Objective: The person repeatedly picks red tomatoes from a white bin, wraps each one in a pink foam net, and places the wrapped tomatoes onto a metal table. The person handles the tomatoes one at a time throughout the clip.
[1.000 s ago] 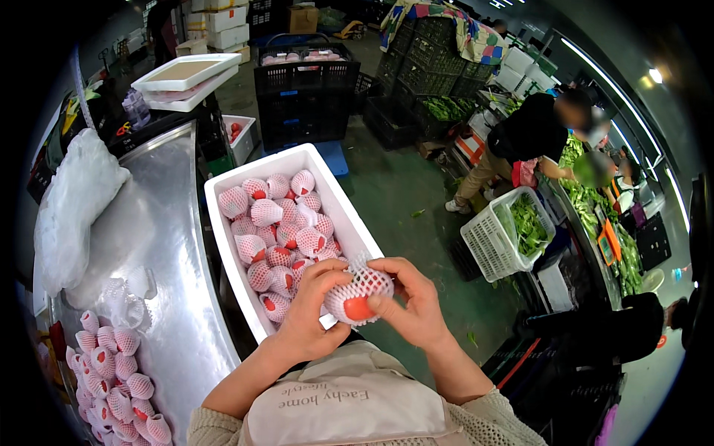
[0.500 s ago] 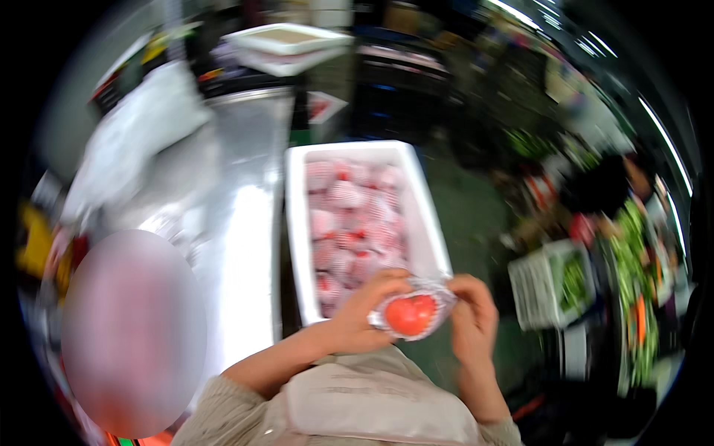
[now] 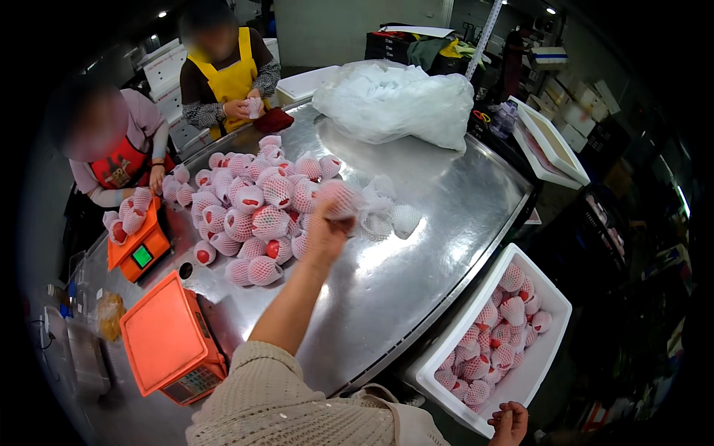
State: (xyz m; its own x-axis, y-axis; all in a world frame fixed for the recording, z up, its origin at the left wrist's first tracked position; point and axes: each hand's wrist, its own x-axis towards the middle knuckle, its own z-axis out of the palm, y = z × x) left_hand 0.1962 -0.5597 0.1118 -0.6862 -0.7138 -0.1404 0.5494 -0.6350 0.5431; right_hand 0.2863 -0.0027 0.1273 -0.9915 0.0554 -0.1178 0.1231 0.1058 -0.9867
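Observation:
My left hand point(image 3: 324, 236) reaches over the metal table, closed around a tomato in a white foam net point(image 3: 339, 201), which is blurred by motion. It is at the right side of a heap of net-wrapped tomatoes point(image 3: 269, 223). Several crumpled foam nets point(image 3: 405, 219) lie just right of that hand. My right hand point(image 3: 510, 424) hangs low by the near corner of a white foam box point(image 3: 429, 369), fingers loosely bent and slightly apart, with nothing visible in them. Net-wrapped red tomatoes point(image 3: 476, 367) fill the lower part of the box.
An orange scale point(image 3: 152, 334) stands at the table's near left. Another orange scale point(image 3: 134, 253) bears wrapped tomatoes beside a person in a red apron point(image 3: 119, 163). A person in a yellow apron point(image 3: 227, 82) stands across the table. A large clear plastic bag point(image 3: 394, 104) lies at the far side.
My view has swung left to the table. My left hand has gone from the box to the heap with a netted tomato; my right hand has let go and lowered.

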